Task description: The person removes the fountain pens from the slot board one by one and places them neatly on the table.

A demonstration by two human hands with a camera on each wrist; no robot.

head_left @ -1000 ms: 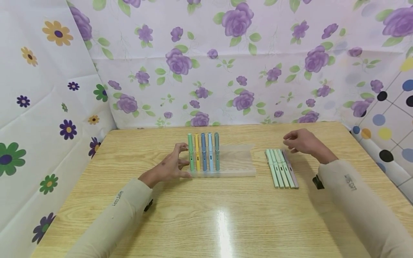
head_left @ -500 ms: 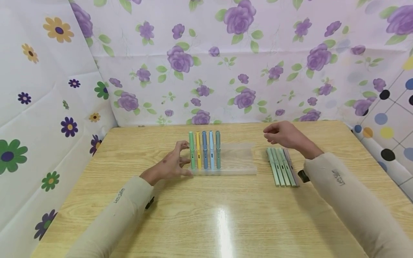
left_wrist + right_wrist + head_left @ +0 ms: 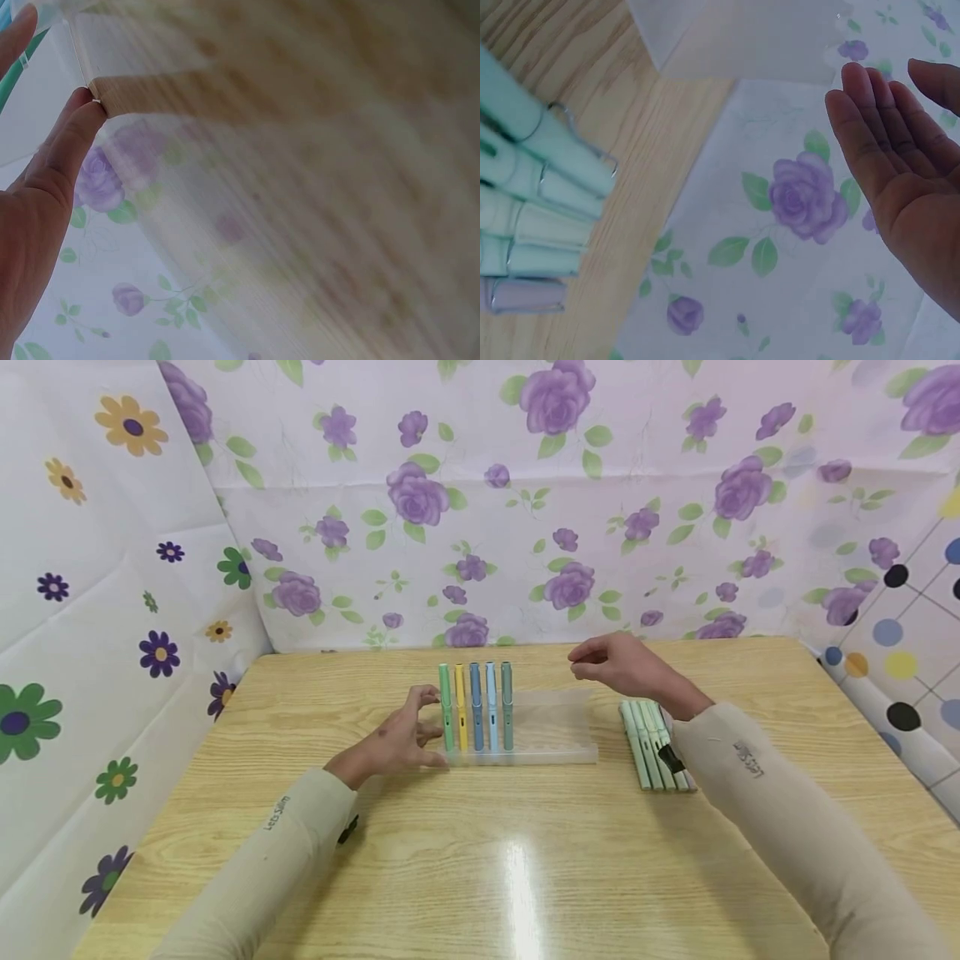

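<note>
A clear plastic pen stand [image 3: 555, 758] sits on the wooden table. In its left part, a green pen [image 3: 447, 710], yellow pen [image 3: 461, 710], blue pen [image 3: 476, 710], light blue pen [image 3: 492, 710] and grey-green pen [image 3: 507, 710] stand in a row. My left hand [image 3: 397, 737] holds the stand's left end, thumb in front and fingers farther back. Behind the stand's right end, my right hand [image 3: 626, 668] hovers with nothing in it. In the right wrist view its fingers [image 3: 889, 135] are fairly straight, with the thumb apart.
Several mint-green pens [image 3: 642, 752] lie side by side right of the stand. A lilac pen [image 3: 526, 295] is at their right end, mostly hidden by the right sleeve in the head view. Flower-printed cloth [image 3: 495, 527] rises behind the table [image 3: 420, 877].
My right hand has moved left from above the loose pens to behind the stand's right part. The left hand stays at the stand's left end, and the standing pens keep their places.
</note>
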